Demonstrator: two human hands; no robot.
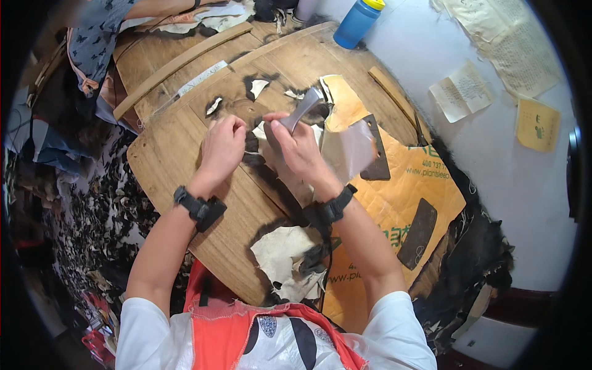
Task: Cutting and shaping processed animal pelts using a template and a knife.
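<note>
My right hand is closed on a silver-grey metal tool, partly motion-blurred, over pale hide scraps with dark fur. My left hand is beside it, fingers curled and pinched at the dark fur edge; what it grips is hidden. A yellow printed sheet lies under a translucent sheet and two dark flat templates. Small fur scraps lie beyond my hands, and a larger white hide piece with black fur sits near the front edge of the wooden board.
Wooden strips lie at the back and right. A blue bottle stands on the white surface with papers. A co-worker's arm shows at top left. Fur offcuts lie heaped below left.
</note>
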